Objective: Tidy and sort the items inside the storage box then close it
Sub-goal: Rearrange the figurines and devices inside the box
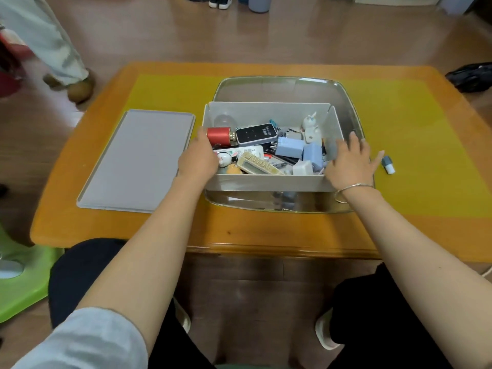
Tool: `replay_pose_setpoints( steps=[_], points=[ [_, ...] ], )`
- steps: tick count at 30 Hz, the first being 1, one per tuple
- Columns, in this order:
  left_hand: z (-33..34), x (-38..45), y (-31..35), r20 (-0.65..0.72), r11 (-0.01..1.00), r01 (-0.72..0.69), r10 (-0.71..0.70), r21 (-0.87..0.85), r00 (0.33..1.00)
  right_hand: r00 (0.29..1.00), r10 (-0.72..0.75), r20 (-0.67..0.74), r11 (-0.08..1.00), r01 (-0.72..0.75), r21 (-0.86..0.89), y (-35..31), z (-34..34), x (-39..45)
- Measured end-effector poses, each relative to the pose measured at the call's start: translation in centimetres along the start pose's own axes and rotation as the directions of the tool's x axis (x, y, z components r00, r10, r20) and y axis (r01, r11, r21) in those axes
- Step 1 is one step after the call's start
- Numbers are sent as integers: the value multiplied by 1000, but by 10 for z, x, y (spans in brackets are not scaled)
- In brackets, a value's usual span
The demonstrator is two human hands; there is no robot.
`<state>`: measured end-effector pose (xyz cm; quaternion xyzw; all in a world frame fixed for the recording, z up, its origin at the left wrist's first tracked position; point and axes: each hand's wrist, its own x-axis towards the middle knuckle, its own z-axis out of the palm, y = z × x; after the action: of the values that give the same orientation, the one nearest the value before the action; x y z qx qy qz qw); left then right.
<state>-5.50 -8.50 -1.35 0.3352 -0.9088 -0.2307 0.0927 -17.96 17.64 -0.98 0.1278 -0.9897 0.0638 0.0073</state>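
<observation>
Both bare forearms reach far forward; the left hand (197, 158) lies curled, the right hand (350, 162) spreads its fingers.

The table (80, 227) is varnished wood, glossy at its near edge, with a matt yellow mat (426, 155) on top. The storage box (266, 182) looks like matt grey-white plastic, and its lid (135, 161) the same (smooth, flat grey). Under the box sits a shiny, mirror-like metal tray (346, 102). A thin metal bangle (354, 186) gleams on the right wrist.
</observation>
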Motion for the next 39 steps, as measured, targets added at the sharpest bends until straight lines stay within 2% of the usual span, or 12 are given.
replay_pose_setpoints(
  steps=[5,10,15,20,28,33,36,39],
  points=[
    [4,5,4,22,997,36,-37,62,999,997,-77,24,944,65,322,7,-1,2],
    [4,-9,-3,-15,994,37,-35,105,999,999,-34,6,949,30,314,6,3,-8],
    [-1,-38,-21,-17,993,38,-36,111,999,993,-64,-100,922,97,374,8,7,-37],
    [-8,-62,-37,-27,993,47,-44,111,999,993,-100,-66,902,118,415,13,13,-61],
    [-7,-81,-36,-135,977,181,-165,115,977,987,-156,-50,839,159,521,24,17,-75],
    [-5,-75,-27,-195,977,179,-154,113,969,992,-34,-121,819,97,566,41,16,-53],
    [-2,-66,-18,-214,977,156,-123,144,969,991,25,-133,885,40,463,64,20,-25],
    [3,-52,-11,-215,970,151,-108,193,971,989,137,-47,930,-112,350,87,29,1]
  ],
)
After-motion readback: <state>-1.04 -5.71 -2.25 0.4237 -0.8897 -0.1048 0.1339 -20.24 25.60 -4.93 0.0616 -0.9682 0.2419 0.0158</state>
